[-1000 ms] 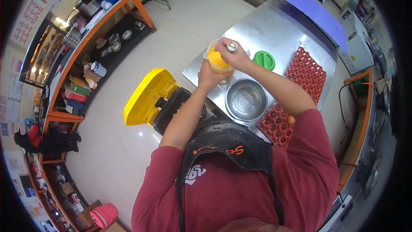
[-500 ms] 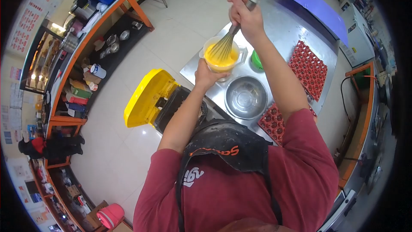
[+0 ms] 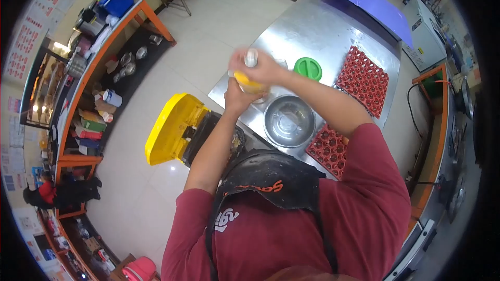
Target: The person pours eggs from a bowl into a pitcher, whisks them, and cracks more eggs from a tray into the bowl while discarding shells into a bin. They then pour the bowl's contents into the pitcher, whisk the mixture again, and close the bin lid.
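My left hand [image 3: 238,98] is closed around the lower side of a clear plastic jug [image 3: 254,89] at the table's near left corner. Yellow liquid like beaten egg [image 3: 241,78] shows inside it. My right hand [image 3: 259,67], a little blurred, grips a whisk [image 3: 251,58] upright over the jug. Only the handle's end is visible; the hand hides the wires and most of the jug's mouth. To the right of the jug lies a round green lid [image 3: 308,69]. A wide steel bowl [image 3: 289,121] stands nearer my body.
Red egg trays [image 3: 363,80] rest on the right of the steel table [image 3: 291,31], another tray [image 3: 328,150] near my right elbow. A yellow-lidded bin [image 3: 169,130] stands open at the left. Beyond it runs an orange-framed shelf [image 3: 78,93]. A purple panel [image 3: 371,5] edges the table's far side.
My right hand has come down and left with the whisk, from a tilted hold to upright over the jug. The green lid is now uncovered. The whole view has shifted slightly.
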Demonstrator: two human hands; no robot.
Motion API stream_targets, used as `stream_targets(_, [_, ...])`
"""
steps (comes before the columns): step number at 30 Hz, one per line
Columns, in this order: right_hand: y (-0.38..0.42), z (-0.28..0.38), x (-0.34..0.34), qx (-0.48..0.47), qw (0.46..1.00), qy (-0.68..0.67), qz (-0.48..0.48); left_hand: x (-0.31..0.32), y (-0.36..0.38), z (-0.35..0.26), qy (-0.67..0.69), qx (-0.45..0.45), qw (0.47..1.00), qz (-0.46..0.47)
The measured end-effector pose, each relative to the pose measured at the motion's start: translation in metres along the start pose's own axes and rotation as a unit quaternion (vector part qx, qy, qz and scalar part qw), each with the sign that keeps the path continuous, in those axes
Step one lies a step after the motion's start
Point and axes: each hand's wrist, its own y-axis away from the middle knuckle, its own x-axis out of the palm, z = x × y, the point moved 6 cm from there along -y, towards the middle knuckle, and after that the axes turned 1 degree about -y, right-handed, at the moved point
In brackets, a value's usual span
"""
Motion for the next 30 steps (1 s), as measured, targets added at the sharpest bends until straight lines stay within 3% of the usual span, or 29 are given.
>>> stream_targets(2, [-0.030, 0.015, -0.034, 0.277, 0.954, -0.066, -0.093, 0.005, 0.000, 0.015, -0.036, -0.087, 0.995, 0.023])
stream_targets(3, [-0.048, 0.019, -0.064, 0.228, 0.950, -0.118, -0.177, 0.003, -0.002, 0.014, -0.040, -0.066, 0.997, 0.020])
stream_targets(5, [-0.029, -0.028, -0.058, 0.200, 0.967, -0.122, -0.104, 0.002, -0.004, 0.011, -0.034, -0.027, 0.999, 0.021])
stream_targets(6, [-0.003, -0.037, -0.031, 0.173, 0.982, -0.062, -0.043, 0.001, -0.007, 0.007, -0.025, -0.011, 0.999, 0.023])
stream_targets(8, [0.013, -0.011, -0.001, 0.144, 0.987, -0.011, 0.071, 0.001, -0.002, -0.001, 0.021, -0.010, 0.999, 0.034])
stream_targets(9, [0.002, -0.003, -0.007, 0.182, 0.981, -0.037, 0.058, 0.004, 0.005, 0.011, 0.004, -0.032, 0.999, 0.031])
stream_targets(11, [-0.028, 0.028, -0.049, 0.170, 0.957, -0.170, -0.165, 0.001, 0.012, 0.008, -0.031, -0.066, 0.997, 0.015])
stream_targets(12, [-0.033, 0.026, -0.078, 0.167, 0.946, -0.209, -0.183, -0.005, 0.005, -0.002, -0.051, -0.071, 0.996, 0.000])
stream_targets(14, [0.000, -0.012, -0.047, 0.242, 0.929, -0.216, -0.178, -0.003, 0.004, 0.002, -0.025, -0.069, 0.997, 0.015])
stream_targets(15, [0.020, -0.021, -0.023, 0.196, 0.971, -0.128, -0.050, -0.005, 0.006, -0.004, -0.011, -0.070, 0.997, 0.034])
stream_targets(18, [-0.001, 0.006, -0.024, 0.201, 0.976, -0.082, 0.027, -0.004, 0.004, -0.004, -0.029, -0.078, 0.996, 0.017])
stream_targets(19, [-0.025, 0.010, -0.053, 0.242, 0.958, -0.140, -0.065, -0.004, 0.007, -0.003, -0.048, -0.083, 0.995, 0.004])
stream_targets(21, [-0.039, 0.002, -0.066, 0.199, 0.964, -0.114, -0.134, -0.004, 0.007, -0.006, -0.038, -0.081, 0.996, -0.001])
stream_targets(23, [0.009, -0.049, -0.020, 0.056, 0.994, 0.047, -0.086, -0.005, 0.005, -0.005, -0.038, -0.084, 0.996, 0.005])
stream_targets(26, [-0.003, 0.000, 0.003, 0.176, 0.977, -0.001, 0.121, 0.000, 0.006, 0.006, -0.012, -0.076, 0.997, 0.016])
stream_targets(27, [-0.019, 0.009, -0.012, 0.220, 0.972, -0.063, 0.050, -0.002, 0.016, 0.007, -0.031, -0.098, 0.995, 0.020])
stream_targets(30, [-0.056, 0.015, -0.066, 0.279, 0.925, -0.255, 0.045, -0.010, 0.003, -0.011, -0.062, -0.100, 0.993, 0.009])
